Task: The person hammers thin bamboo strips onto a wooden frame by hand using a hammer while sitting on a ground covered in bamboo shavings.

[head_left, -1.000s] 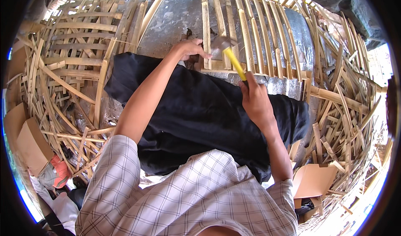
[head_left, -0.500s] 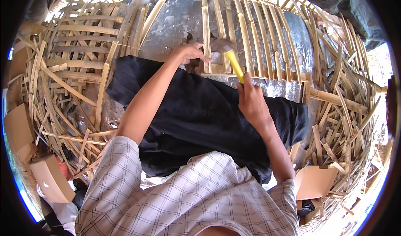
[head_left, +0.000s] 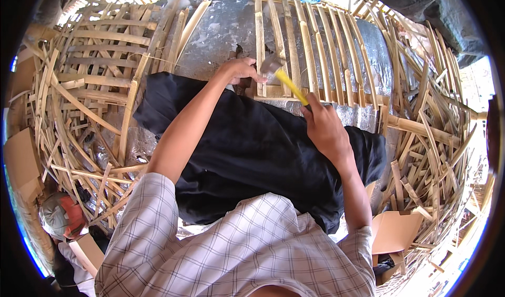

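Nailing looks partway done: the left hand [head_left: 239,69] pinches down at the bottom rail of the slat panel [head_left: 310,55] on the grey slab [head_left: 221,28], the right hand [head_left: 325,128] clamps the hammer [head_left: 281,76], with many loose strips [head_left: 89,113] lying around.
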Motion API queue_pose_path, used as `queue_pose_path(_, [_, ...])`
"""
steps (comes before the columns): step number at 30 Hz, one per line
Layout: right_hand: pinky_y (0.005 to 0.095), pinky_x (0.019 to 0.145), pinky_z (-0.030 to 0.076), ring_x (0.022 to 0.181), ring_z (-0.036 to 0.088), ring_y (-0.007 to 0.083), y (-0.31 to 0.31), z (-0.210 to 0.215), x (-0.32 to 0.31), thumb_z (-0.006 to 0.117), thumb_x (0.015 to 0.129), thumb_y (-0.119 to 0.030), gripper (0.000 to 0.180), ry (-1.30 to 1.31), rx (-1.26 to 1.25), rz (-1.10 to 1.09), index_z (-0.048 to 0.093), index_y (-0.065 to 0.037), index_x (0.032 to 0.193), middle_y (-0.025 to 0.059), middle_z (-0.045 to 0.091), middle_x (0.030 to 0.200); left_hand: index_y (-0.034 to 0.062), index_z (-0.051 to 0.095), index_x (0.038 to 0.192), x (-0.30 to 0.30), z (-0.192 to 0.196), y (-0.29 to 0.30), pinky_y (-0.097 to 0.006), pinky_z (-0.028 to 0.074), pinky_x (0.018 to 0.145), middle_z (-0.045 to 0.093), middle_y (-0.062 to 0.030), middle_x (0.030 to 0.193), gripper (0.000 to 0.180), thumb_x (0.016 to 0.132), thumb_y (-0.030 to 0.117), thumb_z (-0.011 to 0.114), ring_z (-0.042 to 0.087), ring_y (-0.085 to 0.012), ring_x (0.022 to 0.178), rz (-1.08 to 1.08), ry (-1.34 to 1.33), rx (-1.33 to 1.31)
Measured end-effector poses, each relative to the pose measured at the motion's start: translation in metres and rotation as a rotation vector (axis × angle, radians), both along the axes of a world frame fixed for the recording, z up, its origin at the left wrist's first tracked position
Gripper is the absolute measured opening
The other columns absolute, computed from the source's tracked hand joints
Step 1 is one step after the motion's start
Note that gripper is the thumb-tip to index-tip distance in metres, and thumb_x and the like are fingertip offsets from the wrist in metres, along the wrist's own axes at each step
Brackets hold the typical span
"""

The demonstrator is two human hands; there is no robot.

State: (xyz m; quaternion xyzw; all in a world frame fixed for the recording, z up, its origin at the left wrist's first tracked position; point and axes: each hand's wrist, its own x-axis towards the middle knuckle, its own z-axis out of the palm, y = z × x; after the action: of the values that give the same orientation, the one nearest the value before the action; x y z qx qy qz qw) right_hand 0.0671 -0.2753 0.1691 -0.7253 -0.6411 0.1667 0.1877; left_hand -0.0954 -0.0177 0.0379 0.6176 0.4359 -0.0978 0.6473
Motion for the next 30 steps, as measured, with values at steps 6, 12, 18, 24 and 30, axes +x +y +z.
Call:
queue_pose_path(6, [0.0613, 0.061, 0.047, 0.067, 0.061, 0.0524, -0.015, -0.024, -0.005, 0.058, 0.101, -0.013, 0.026, 0.059, -0.052, -0.116, 0.046, -0.002, 0.121, 0.0284, 0.060, 0.065, 0.0098, 0.036, 0.156, 0.017, 0.017, -0.020, -0.051, 0.032, 0.115, 0.042, -0.0152, 0.156, 0.101, 0.073, 0.025, 0.091, 0.034, -0.0288, 0.148, 0.043, 0.021, 0.014])
queue_pose_path(12, [0.0614, 0.060, 0.047, 0.065, 0.061, 0.0517, -0.011, -0.010, -0.013, 0.058, 0.100, -0.014, 0.026, 0.091, 0.041, -0.047, 0.047, -0.003, 0.120, 0.0296, 0.059, 0.066, 0.0061, 0.043, 0.151, 0.003, -0.023, -0.001, -0.050, 0.035, 0.112, 0.046, -0.0150, 0.152, 0.097, 0.069, 0.025, 0.093, 0.041, -0.0267, 0.142, 0.096, -0.018, -0.023])
queue_pose_path(18, [0.0610, 0.062, 0.046, 0.067, 0.058, 0.0533, -0.020, -0.025, -0.008, 0.058, 0.100, -0.014, 0.025, -0.025, 0.031, 0.009, 0.046, -0.003, 0.118, 0.0300, 0.059, 0.068, 0.0067, 0.029, 0.158, -0.007, 0.005, -0.005, -0.053, 0.025, 0.118, 0.032, -0.0146, 0.162, 0.115, 0.067, 0.032, 0.095, 0.025, -0.0295, 0.152, 0.062, -0.016, -0.032])
queue_pose_path(24, [0.0608, 0.063, 0.046, 0.065, 0.059, 0.0531, -0.017, -0.022, -0.017, 0.058, 0.101, -0.014, 0.023, 0.128, 0.206, -0.167, 0.046, -0.001, 0.117, 0.0271, 0.059, 0.066, 0.0107, 0.040, 0.154, 0.004, -0.011, -0.009, -0.057, 0.020, 0.117, 0.040, -0.0116, 0.158, 0.103, 0.068, 0.026, 0.094, 0.026, -0.0301, 0.151, 0.120, 0.001, -0.028])
queue_pose_path(30, [0.0591, 0.056, 0.047, 0.062, 0.060, 0.0514, -0.009, -0.011, -0.018, 0.058, 0.101, -0.014, 0.025, -0.014, 0.073, 0.073, 0.045, -0.003, 0.120, 0.0287, 0.061, 0.068, 0.0057, 0.045, 0.149, -0.023, -0.039, 0.015, -0.043, 0.034, 0.113, 0.046, -0.0158, 0.151, 0.093, 0.071, 0.021, 0.093, 0.035, -0.0259, 0.146, 0.170, -0.066, -0.122])
